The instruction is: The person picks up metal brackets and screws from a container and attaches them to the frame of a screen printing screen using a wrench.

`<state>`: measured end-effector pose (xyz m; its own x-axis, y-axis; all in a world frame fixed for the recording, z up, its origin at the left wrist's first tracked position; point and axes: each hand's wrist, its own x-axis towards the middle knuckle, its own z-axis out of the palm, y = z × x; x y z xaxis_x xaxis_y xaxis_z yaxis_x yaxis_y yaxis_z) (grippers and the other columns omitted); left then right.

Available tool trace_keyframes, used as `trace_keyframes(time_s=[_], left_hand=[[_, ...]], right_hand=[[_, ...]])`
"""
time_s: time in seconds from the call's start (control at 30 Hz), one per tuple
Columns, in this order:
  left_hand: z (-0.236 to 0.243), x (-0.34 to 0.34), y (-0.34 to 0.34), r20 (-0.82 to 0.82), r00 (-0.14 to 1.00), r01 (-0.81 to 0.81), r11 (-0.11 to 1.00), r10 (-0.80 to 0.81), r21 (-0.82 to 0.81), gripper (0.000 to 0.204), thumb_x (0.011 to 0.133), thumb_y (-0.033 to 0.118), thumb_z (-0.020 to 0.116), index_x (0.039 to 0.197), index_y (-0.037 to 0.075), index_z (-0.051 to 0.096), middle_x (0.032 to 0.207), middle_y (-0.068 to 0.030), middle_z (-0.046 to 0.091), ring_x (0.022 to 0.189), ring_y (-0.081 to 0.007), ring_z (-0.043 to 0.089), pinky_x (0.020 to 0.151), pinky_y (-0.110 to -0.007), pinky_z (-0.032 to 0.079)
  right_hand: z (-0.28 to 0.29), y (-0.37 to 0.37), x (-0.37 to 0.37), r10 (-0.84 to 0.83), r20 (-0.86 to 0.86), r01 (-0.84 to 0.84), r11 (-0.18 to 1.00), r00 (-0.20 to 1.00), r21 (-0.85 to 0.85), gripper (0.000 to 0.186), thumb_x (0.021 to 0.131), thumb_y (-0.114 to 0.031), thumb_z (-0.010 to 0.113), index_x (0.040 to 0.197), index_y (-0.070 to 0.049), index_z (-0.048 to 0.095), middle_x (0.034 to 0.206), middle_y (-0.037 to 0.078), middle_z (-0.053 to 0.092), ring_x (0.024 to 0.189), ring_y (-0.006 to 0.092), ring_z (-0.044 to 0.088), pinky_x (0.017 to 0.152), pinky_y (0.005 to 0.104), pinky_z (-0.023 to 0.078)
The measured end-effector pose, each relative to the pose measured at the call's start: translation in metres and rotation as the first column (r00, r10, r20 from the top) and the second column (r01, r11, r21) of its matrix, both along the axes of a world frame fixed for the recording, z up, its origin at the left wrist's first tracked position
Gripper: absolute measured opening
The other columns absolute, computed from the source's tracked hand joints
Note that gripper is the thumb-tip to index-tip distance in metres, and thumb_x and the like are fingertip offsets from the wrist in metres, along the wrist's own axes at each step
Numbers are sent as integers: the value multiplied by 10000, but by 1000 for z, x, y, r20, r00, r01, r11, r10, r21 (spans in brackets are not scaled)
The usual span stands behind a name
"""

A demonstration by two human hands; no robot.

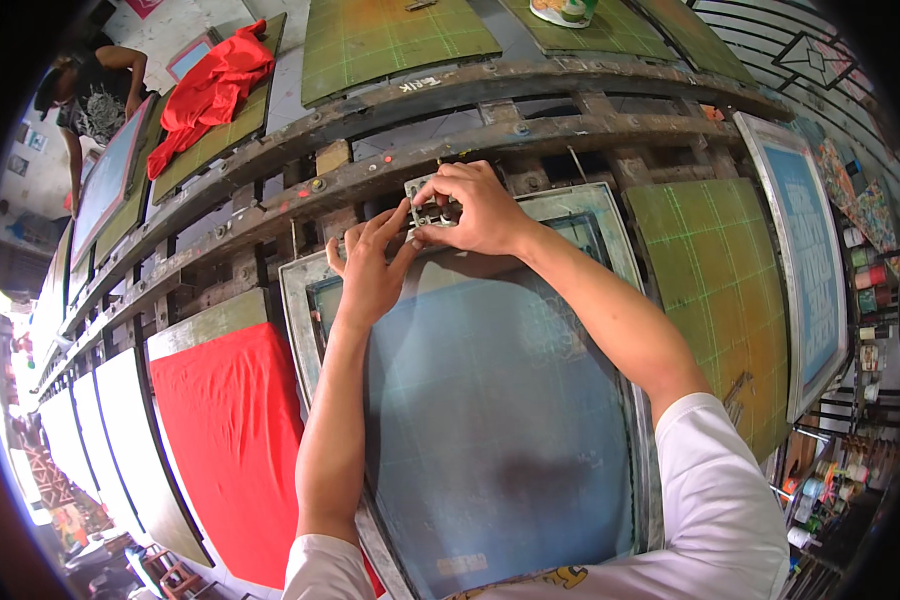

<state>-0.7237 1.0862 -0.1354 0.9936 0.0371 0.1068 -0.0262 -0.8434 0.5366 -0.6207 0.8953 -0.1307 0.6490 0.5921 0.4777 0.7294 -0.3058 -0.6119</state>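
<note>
A large screen frame (631, 460) with translucent blue-grey mesh lies below me, its top edge at the wooden rail. At the middle of that edge is a small metal clamp fixture (425, 210). My left hand (370, 270) reaches it from the left, index finger and thumb on it, other fingers bent and partly spread. My right hand (475, 210) grips the fixture from the right, fingers curled over its top and thumb at its lower part. The fingertips partly hide the metalwork.
A red cloth-covered board (220, 440) lies left, green boards (700, 280) right and beyond the rails (530, 85). A blue screen (810, 260) stands far right near pots (865, 275). A crumpled red cloth (210, 90) and another person (100, 95) are at upper left.
</note>
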Motion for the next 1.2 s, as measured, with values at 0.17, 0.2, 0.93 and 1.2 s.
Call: trace_keyframes(time_s=[0.17, 0.2, 0.93, 1.2], left_hand=[[1, 2, -3, -13, 1000, -2, 1000, 2, 4, 570, 985, 424, 646, 1518, 256, 532, 1473, -45, 583, 1365, -262, 472, 1177, -640, 46], [0, 1, -1, -11, 1000, -1, 1000, 1, 9, 577, 984, 426, 647, 1521, 256, 527, 1472, -46, 582, 1366, -267, 471, 1178, -642, 46], [2, -2, -3, -19, 999, -40, 999, 40, 29, 577, 974, 442, 659, 1513, 275, 537, 1456, -30, 584, 1369, -269, 464, 1195, -621, 39], [1, -1, -11, 59, 994, -98, 995, 97, 16, 563, 944, 470, 689, 1457, 255, 602, 1402, -28, 625, 1357, -276, 479, 1201, -608, 53]], right_hand=[[-9, -5, 7, 20, 55, -18, 999, 998, -44, 274, 774, -346, 855, 948, -159, 756, 929, 8, 643, 928, 193, 639, 949, 397, 396], [-6, -3, 5, 4, 15, -3, 999, 1000, -33, 261, 781, -342, 852, 924, -149, 752, 934, 10, 642, 934, 195, 639, 944, 396, 399], [-1, -15, 21, -210, -496, 130, 973, 842, -190, 324, 888, -360, 756, 904, -39, 800, 837, 150, 764, 776, 290, 721, 762, 398, 540], [2, -16, 19, -223, -469, 123, 964, 854, -234, 292, 928, -257, 760, 876, 30, 765, 745, 90, 733, 674, 123, 623, 657, 327, 498]])
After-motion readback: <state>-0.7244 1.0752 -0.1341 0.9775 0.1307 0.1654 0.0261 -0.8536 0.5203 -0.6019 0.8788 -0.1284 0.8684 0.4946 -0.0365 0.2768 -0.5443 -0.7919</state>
